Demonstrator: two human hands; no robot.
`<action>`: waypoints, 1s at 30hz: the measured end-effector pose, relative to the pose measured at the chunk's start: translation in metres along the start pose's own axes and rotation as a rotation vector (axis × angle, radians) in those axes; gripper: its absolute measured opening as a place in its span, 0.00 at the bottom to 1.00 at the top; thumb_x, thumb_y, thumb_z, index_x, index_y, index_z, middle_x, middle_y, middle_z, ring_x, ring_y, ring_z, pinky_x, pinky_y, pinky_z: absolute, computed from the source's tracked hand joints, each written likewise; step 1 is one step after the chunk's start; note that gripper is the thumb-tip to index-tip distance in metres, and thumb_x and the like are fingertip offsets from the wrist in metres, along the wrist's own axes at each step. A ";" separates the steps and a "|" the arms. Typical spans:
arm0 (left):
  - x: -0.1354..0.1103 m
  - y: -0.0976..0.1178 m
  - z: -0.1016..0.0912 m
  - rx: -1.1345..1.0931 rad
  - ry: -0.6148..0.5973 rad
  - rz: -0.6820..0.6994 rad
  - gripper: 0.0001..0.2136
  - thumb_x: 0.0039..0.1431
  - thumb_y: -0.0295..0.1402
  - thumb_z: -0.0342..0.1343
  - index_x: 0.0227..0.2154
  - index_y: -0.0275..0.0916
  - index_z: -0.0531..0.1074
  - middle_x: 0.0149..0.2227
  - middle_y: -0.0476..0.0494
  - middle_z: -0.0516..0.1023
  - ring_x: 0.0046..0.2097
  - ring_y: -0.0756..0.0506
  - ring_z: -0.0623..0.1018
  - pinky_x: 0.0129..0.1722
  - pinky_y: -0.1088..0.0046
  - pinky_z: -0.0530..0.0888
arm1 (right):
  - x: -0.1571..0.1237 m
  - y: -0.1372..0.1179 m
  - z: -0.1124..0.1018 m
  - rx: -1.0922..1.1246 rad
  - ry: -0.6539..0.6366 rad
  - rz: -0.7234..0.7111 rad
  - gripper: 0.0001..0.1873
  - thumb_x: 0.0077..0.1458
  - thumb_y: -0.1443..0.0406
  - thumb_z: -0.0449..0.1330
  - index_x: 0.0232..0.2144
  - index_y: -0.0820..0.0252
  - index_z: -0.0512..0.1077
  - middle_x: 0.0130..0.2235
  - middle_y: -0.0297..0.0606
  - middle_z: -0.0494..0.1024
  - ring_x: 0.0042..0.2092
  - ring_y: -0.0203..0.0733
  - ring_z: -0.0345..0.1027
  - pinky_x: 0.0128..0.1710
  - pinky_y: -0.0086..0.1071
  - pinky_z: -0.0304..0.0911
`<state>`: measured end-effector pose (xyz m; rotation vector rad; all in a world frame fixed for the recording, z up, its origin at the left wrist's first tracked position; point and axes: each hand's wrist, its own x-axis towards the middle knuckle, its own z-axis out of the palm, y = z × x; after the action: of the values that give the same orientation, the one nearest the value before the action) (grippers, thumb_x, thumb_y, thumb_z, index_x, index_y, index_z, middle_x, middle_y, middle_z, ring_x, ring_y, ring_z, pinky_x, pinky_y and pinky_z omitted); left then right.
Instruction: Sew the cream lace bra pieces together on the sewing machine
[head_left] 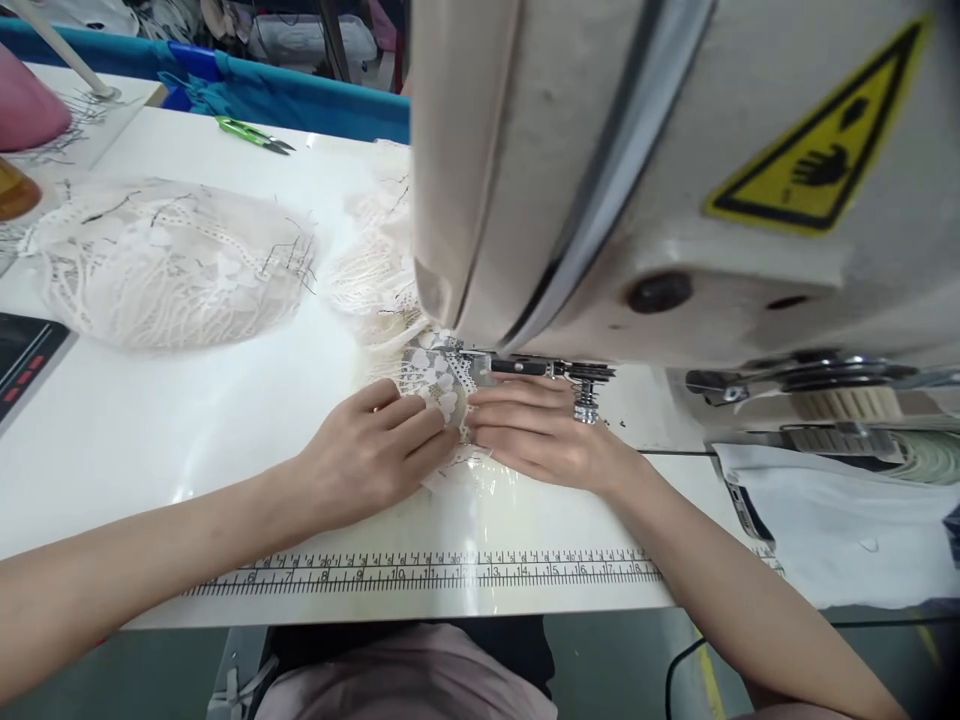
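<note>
A strip of white lace fabric (435, 372) lies under the head of the sewing machine (570, 180), close to its needle area, which the machine head partly hides. My left hand (382, 445) is closed at the near left edge of the lace, fingers curled and pinching it. From the other side my right hand (536, 425) lies flat on the lace edge, fingers stretched out side by side beneath the metal thread tension part (585, 400). More gathered lace (379, 250) runs back behind the machine head.
A bundle of lace (172, 265) with loose dark threads lies at left. Green thread snips (253, 135) rest behind it. A black device (30, 365) sits at the left edge. A printed ruler (450, 572) runs along the front edge; white cloth (847, 530) lies at right.
</note>
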<state>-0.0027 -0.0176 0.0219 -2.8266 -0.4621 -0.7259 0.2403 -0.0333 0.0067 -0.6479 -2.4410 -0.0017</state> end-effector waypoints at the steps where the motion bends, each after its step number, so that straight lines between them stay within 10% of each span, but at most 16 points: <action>1: 0.000 0.000 0.000 0.033 0.010 0.011 0.07 0.61 0.21 0.52 0.31 0.37 0.73 0.26 0.49 0.73 0.27 0.49 0.70 0.27 0.68 0.64 | 0.001 0.000 0.000 0.025 0.005 0.002 0.06 0.58 0.70 0.61 0.39 0.58 0.73 0.41 0.31 0.82 0.49 0.36 0.75 0.56 0.40 0.71; 8: -0.007 0.001 0.007 -0.093 -0.027 -0.032 0.13 0.65 0.24 0.45 0.46 0.33 0.72 0.52 0.38 0.78 0.56 0.41 0.75 0.54 0.62 0.75 | 0.004 -0.005 0.000 -0.014 -0.042 0.093 0.08 0.57 0.73 0.60 0.39 0.57 0.73 0.40 0.29 0.83 0.44 0.32 0.76 0.57 0.33 0.71; 30: -0.004 0.000 0.013 -0.107 -0.029 -0.072 0.14 0.65 0.22 0.46 0.50 0.28 0.70 0.51 0.36 0.78 0.55 0.42 0.76 0.52 0.65 0.78 | 0.003 -0.004 -0.006 -0.277 -0.062 0.149 0.06 0.61 0.68 0.59 0.41 0.55 0.72 0.35 0.27 0.81 0.36 0.30 0.74 0.31 0.27 0.69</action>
<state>-0.0001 -0.0156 0.0089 -2.9371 -0.5481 -0.7453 0.2395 -0.0366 0.0140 -0.9629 -2.4676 -0.2683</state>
